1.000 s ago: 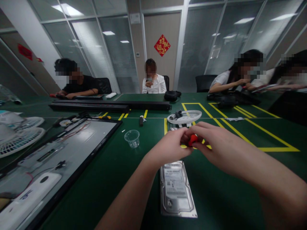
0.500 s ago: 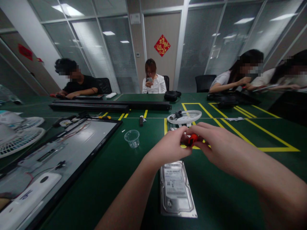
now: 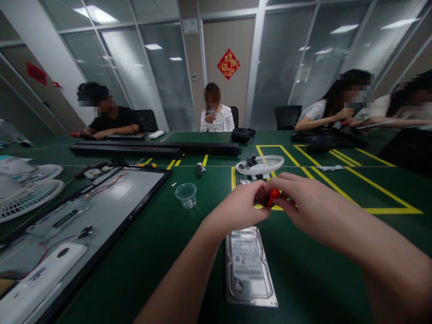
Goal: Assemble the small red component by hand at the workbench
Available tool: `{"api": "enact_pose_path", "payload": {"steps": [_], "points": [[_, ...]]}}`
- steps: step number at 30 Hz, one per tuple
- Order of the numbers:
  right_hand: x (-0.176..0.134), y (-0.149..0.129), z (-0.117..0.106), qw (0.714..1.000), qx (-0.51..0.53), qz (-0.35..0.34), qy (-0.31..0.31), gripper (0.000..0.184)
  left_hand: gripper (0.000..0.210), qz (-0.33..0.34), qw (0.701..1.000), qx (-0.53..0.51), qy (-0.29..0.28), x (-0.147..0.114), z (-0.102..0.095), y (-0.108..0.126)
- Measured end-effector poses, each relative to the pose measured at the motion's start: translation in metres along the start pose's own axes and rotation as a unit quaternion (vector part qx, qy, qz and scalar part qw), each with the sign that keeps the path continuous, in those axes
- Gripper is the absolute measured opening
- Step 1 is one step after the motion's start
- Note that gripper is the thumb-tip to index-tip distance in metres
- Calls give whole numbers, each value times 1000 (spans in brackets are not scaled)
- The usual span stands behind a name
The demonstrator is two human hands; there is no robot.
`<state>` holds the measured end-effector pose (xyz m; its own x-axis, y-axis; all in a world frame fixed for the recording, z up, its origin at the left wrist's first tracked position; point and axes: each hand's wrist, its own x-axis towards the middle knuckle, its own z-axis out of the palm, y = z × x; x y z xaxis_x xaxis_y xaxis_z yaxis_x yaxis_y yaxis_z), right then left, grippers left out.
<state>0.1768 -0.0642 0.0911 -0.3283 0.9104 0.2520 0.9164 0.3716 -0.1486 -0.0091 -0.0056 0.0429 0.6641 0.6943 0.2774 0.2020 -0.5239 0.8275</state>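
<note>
My left hand (image 3: pixel 248 200) and my right hand (image 3: pixel 293 193) meet over the table, fingers closed round a small red-and-black object (image 3: pixel 273 196). Mostly its red end shows between them; fingers cover the remainder, so its kind is unclear. Just below my hands, a silver hard drive (image 3: pixel 249 272) lies flat with its labelled face up. Beyond my fingertips stands a white slotted dish (image 3: pixel 266 167) with dark parts in it. To the left is a clear plastic cup (image 3: pixel 186 196), upright.
A large opened display panel (image 3: pixel 135 193) fills the left side, with a white device (image 3: pixel 50 274) on it and white fan grilles (image 3: pixel 40 198) beyond. Long black bars (image 3: pixel 151 149) lie across the back. Yellow tape (image 3: pixel 388 210) marks the green table. Several people sit around it.
The red end has turned and shifted slightly to the right between my fingers. Both hands stay in nearly the same place; the hard drive and cup have not moved.
</note>
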Motion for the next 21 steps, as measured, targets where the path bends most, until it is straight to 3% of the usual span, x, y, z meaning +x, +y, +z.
{"api": "enact_pose_path", "payload": {"steps": [4,7,13,17,21], "points": [[1,-1,-1,999,-15,38,-3,7,26,-9,1000,13,-21,1,-1,-2],[0,-2,-2,999,-7,42,-1,9,19,-10,999,11,-29,1,-1,-2],[-1,-3,-2,1000,19,-22,9,26,32,2,1000,-25,-13,0,0,3],[0,-1,0,1000,-4,12,9,10,31,2,1000,-1,-20,0,-1,2],[0,0,0,999,-11,43,0,14,22,0,1000,10,-27,0,-2,1]]}}
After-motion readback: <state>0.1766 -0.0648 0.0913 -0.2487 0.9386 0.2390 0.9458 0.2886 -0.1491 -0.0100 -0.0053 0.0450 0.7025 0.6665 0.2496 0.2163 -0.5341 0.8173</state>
